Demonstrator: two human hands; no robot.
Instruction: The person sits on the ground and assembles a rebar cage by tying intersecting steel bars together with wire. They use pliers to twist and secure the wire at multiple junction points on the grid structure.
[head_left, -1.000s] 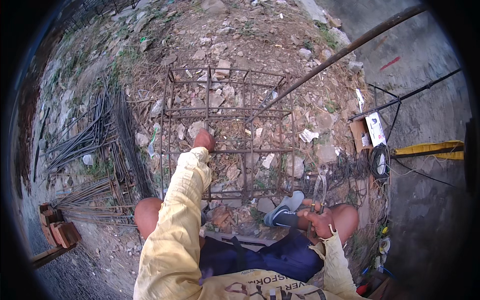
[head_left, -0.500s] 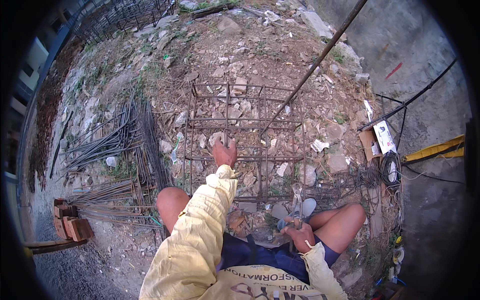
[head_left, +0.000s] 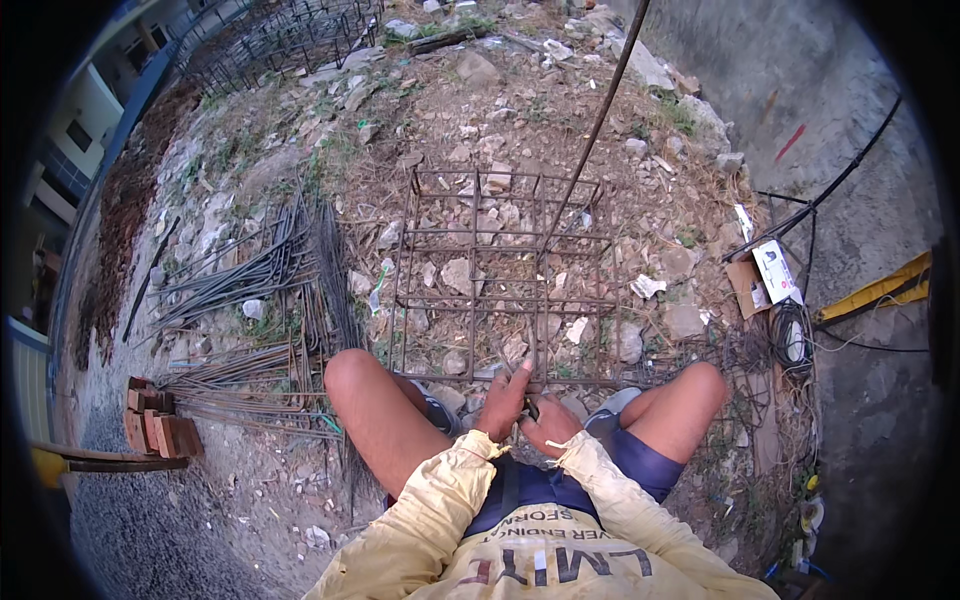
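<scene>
A rusty rebar cage (head_left: 475, 297) lies on the rubble in front of me, between my bent knees and the ground beyond. At its near edge, my left hand (head_left: 503, 405) is closed with the fingers bunched by a bar; whatever they pinch is hidden. Just right of it and slightly nearer my body, my right hand (head_left: 550, 430) grips pincers (head_left: 532, 408), of which only a dark bit shows. The two hands almost touch.
A long steel bar (head_left: 598, 115) slants up from the cage. Bundles of cut rebar (head_left: 250, 270) and red bricks (head_left: 165, 430) lie left. On the right are an opened carton (head_left: 773, 272), coiled cable (head_left: 790, 338), yellow strap (head_left: 880, 293) and a concrete wall (head_left: 830, 90).
My left hand has drawn back from the cage's middle to its near edge. The right hand, with the pincers, has moved left and forward beside it. The view has shifted slightly.
</scene>
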